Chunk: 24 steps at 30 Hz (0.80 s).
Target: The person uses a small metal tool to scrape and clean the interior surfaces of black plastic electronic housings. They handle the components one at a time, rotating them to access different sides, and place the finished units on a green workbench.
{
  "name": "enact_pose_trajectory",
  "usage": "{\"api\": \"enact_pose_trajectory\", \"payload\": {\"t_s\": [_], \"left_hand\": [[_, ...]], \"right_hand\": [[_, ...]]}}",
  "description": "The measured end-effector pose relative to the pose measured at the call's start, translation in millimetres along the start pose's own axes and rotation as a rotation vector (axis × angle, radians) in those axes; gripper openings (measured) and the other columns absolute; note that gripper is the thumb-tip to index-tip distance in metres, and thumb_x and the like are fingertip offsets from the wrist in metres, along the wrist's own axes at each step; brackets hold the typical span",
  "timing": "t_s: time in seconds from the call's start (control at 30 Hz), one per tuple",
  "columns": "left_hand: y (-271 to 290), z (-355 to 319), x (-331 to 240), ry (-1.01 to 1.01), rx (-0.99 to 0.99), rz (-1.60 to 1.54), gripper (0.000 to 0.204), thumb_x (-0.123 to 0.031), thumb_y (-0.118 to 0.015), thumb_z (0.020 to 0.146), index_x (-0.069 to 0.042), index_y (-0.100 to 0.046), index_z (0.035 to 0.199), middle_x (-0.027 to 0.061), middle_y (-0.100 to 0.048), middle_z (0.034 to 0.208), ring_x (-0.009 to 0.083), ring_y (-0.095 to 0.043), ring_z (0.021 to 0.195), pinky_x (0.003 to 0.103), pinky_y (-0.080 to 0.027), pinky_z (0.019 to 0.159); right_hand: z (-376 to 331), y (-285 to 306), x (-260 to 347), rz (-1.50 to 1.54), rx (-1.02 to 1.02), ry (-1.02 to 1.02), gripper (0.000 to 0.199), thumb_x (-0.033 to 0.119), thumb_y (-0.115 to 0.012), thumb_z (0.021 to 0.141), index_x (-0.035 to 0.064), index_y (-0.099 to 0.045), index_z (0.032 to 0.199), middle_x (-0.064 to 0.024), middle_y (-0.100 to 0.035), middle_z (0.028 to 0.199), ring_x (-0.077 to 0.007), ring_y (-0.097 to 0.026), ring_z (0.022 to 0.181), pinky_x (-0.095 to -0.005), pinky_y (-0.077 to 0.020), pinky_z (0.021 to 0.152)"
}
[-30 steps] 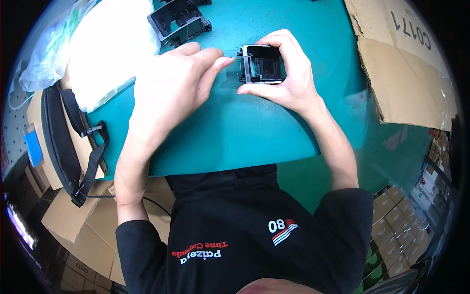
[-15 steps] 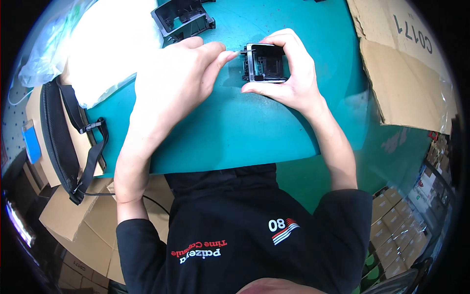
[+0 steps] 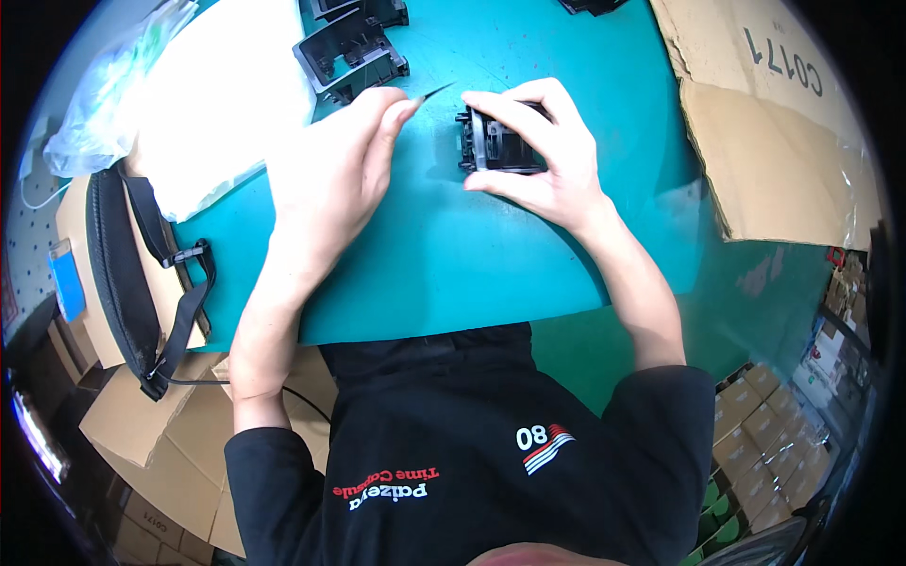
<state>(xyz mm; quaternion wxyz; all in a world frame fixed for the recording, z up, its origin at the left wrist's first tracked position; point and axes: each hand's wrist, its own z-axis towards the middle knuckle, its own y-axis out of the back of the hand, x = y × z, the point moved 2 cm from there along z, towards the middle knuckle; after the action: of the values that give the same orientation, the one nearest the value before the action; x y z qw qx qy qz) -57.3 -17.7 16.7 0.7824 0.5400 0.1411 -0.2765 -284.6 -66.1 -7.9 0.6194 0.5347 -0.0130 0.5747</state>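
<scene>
A small black plastic housing (image 3: 487, 149), box-shaped and open on top with small prongs on its left side, is gripped in my right hand (image 3: 564, 160). The thumb presses its near edge and the fingers curl over its far edge, hiding part of the inside. To its left, my left hand (image 3: 330, 174) pinches a thin dark pointed tool (image 3: 437, 91). Only the tip shows past the fingertips, angled up and right, apart from the housing. Beyond my left hand stands a similar black housing (image 3: 354, 58) on the green table mat (image 3: 444, 274).
More black parts (image 3: 593, 5) sit at the far edge of view. A white bag or sheet (image 3: 222, 94) and clear plastic (image 3: 104, 113) cover the left side, by a black strap (image 3: 123, 283). A cardboard flap (image 3: 764, 160) lies at right.
My left hand has drawn back left, so the tool's tip no longer meets the housing. My right fingers have shifted further over the housing, which sits slightly lower and left in view.
</scene>
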Motion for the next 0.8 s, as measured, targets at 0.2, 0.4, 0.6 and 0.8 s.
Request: {"api": "enact_pose_trajectory", "payload": {"t_s": [0.2, 0.4, 0.6, 0.8], "left_hand": [[-4.4, -8.6, -12.0, 0.115, 0.082, -0.484, 0.019, -0.013, -0.063, 0.105, -0.005, -0.071, 0.12, 0.0147, -0.075, 0.097, 0.0267, -0.074, 0.076, 0.031, -0.056, 0.07], [-0.3, -10.3, -21.8, 0.174, 0.198, -0.546, 0.021, -0.015, -0.063, 0.104, -0.004, -0.072, 0.121, 0.0154, -0.076, 0.097, 0.0262, -0.075, 0.079, 0.031, -0.057, 0.072], [2.3, -11.2, -24.9, 0.142, 0.199, -0.493, 0.02, -0.015, -0.065, 0.104, -0.003, -0.073, 0.118, 0.015, -0.076, 0.096, 0.0277, -0.076, 0.079, 0.032, -0.058, 0.07], [3.2, -12.4, -25.1, 0.107, 0.186, -0.488, 0.019, -0.015, -0.065, 0.103, -0.004, -0.074, 0.117, 0.0155, -0.076, 0.097, 0.0293, -0.076, 0.081, 0.032, -0.058, 0.07]], "right_hand": [[-3.7, -8.2, -0.4, 0.698, -0.136, -0.17, 0.085, 0.056, -0.083, 0.082, 0.0021, -0.062, 0.144, -0.0088, -0.06, 0.118, -0.0206, -0.062, 0.106, -0.0344, -0.0523, 0.091], [-9.3, -14.0, 6.6, 1.023, -0.076, -0.248, 0.096, 0.064, -0.08, 0.082, -0.0095, -0.057, 0.14, -0.0107, -0.057, 0.121, -0.0217, -0.06, 0.117, -0.0376, -0.0489, 0.103], [-9.5, -18.5, 7.9, 1.094, -0.078, -0.237, 0.097, 0.062, -0.082, 0.082, -0.012, -0.056, 0.14, -0.012, -0.057, 0.122, -0.0227, -0.059, 0.117, -0.0382, -0.048, 0.103], [-9.9, -16.8, 8.2, 1.131, -0.074, -0.246, 0.098, 0.062, -0.082, 0.083, -0.0145, -0.056, 0.138, -0.0135, -0.057, 0.122, -0.0236, -0.058, 0.117, -0.0375, -0.047, 0.104]]}}
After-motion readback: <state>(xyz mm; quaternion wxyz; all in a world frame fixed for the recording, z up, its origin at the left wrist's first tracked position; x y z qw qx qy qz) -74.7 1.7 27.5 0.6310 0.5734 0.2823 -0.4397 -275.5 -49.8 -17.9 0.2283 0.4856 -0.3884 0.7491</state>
